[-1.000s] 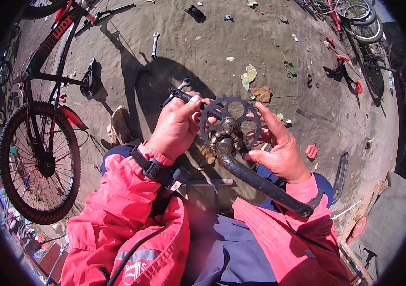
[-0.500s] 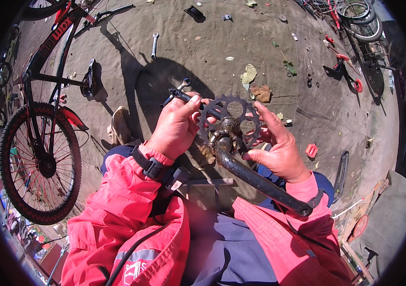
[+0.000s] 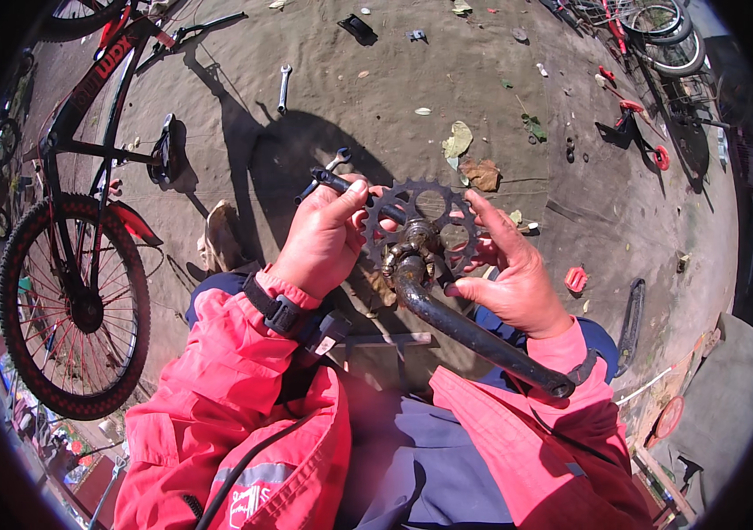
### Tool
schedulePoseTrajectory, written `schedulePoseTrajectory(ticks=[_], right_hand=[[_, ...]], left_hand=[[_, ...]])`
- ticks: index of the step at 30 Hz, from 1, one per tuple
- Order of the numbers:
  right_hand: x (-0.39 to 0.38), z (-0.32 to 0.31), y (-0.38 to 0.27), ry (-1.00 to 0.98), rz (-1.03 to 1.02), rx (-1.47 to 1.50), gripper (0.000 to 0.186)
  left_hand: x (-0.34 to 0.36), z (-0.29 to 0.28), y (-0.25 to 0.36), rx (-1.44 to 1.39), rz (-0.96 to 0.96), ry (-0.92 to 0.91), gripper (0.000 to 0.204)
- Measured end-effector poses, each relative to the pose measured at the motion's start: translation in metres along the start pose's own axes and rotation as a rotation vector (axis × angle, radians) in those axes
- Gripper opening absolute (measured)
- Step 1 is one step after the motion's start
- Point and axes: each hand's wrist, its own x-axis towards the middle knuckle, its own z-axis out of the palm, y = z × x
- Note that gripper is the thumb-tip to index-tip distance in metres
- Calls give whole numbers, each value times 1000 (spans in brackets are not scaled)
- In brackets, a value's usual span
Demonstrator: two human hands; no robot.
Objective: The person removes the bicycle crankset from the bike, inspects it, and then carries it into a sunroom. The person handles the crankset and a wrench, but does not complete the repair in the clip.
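Observation:
Over my lap I hold a black bicycle crankset: a toothed chainring (image 3: pixel 449 221) with round holes and a bent crank arm (image 3: pixel 482 340) sloping down toward my right wrist. Dark, greasy-looking metal parts (image 3: pixel 420 231) sit round its axle. My left hand (image 3: pixel 319 238) is closed round the black rod (image 3: pixel 334 181) that emerges on the chainring's left. On the right rim, my right hand (image 3: pixel 525 281) grips with its thumb below and fingers partly hidden behind the ring. An open-ended spanner (image 3: pixel 339 159) shows just beyond my left fingers; I cannot tell whether they touch it.
Another spanner (image 3: pixel 284 88) lies farther out on the groundsheet (image 3: pixel 447 79). A black and red bicycle (image 3: pixel 85 309) is at left. Dry leaves (image 3: pixel 482 174), a red pedal-like piece (image 3: pixel 576 280) and a loose crank arm (image 3: pixel 631 327) lie at right. More bicycles (image 3: pixel 659 40) stand far right.
The view has shifted very slightly. Both hands keep their hold on the crankset, which has barely turned or moved.

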Motion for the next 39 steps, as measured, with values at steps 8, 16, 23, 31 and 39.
schedulePoseTrajectory(ticks=[8, 16, 23, 31, 39], right_hand=[[1, -2, 5, -12, -86, -63, 96], [-2, -3, -1, -31, -68, -79, 93], [-2, -3, -1, -32, -91, -106, 92], [-1, -4, 3, -52, -69, -87, 100], [-2, -1, 6, -29, -141, -103, 92]], left_hand=[[-2, 3, 5, 147, -33, 40, 17], [-1, 1, 0, 114, -35, 65, 14], [0, -8, -1, 120, -50, 25, 19], [1, -10, -1, 143, -49, 53, 18], [-2, -5, 2, 190, -41, 52, 19]])
